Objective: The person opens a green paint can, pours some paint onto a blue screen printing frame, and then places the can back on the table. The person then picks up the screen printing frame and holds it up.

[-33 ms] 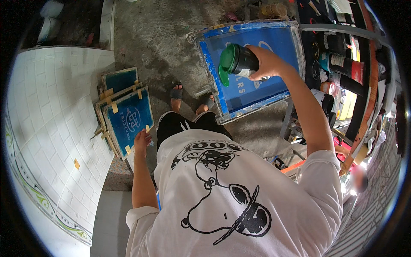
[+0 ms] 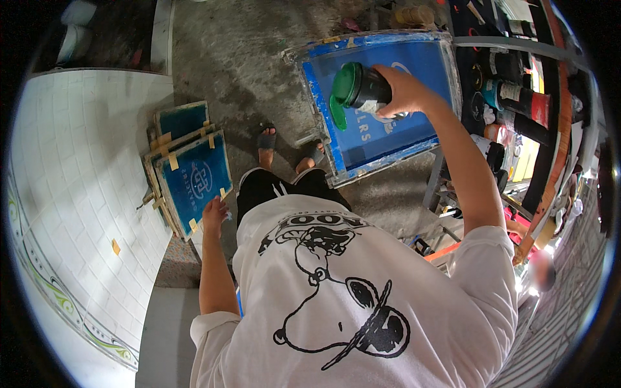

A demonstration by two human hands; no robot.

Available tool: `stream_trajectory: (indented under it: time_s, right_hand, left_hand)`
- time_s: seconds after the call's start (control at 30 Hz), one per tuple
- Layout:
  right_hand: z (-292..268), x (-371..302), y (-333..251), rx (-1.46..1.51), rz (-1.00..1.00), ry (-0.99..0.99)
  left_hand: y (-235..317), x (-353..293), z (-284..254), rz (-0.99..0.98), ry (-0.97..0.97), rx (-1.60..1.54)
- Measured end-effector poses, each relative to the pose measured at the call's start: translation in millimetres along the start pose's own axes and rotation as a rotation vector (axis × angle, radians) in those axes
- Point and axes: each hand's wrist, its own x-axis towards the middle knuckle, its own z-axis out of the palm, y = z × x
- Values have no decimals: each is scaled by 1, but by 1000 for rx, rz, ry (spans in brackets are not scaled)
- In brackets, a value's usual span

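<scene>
My right hand [image 2: 409, 94] is wrapped round a black jar [image 2: 373, 89], tipped with its mouth to the left. Thick green ink [image 2: 339, 113] coats the mouth and hangs from it in a broad tongue. Below lies a printing screen [image 2: 420, 132] with blue mesh, pale lettering and a blue-taped frame. Whether the ink touches the mesh, I cannot tell. On the left, my left hand [image 2: 213, 215] is low with curled fingers, and a small whitish bit shows at them. It is nearest to a stack of blue-green screens [image 2: 193, 174] with tan tape on their edges.
A white brick-patterned wall [image 2: 90, 161] rises on the left. At the right, a rack [image 2: 559, 129] holds several dark jars [image 2: 515, 92], close to my right arm. My sandalled feet [image 2: 266, 142] stand on the concrete floor [image 2: 239, 64]. Another person's arm [image 2: 515, 226] shows beyond the rack.
</scene>
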Motion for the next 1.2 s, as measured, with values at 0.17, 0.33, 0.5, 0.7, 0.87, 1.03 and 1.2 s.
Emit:
stream_trajectory:
  time_s: [0.17,0.33,0.5,0.7,0.87,1.03,1.2]
  right_hand:
    - [-7,13,3,49,-18,59]
    - [-7,-2,-12,42,45,-21]
    - [18,-32,-13,55,56,-58]
    - [55,-75,-11,83,101,-104]
    - [77,-108,-10,26,133,-153]
    - [88,-132,-14,26,178,-184]
    - [86,-139,-19,39,203,-220]
  left_hand:
    - [-31,3,-22,-48,11,0]
    - [-42,2,-25,-52,27,-4]
    - [-29,4,-16,-27,-31,2]
    - [-5,5,-3,21,-66,65]
    - [2,1,4,19,-8,110]
    - [-14,12,-10,-7,-30,129]
    - [-26,17,-17,-7,-43,99]
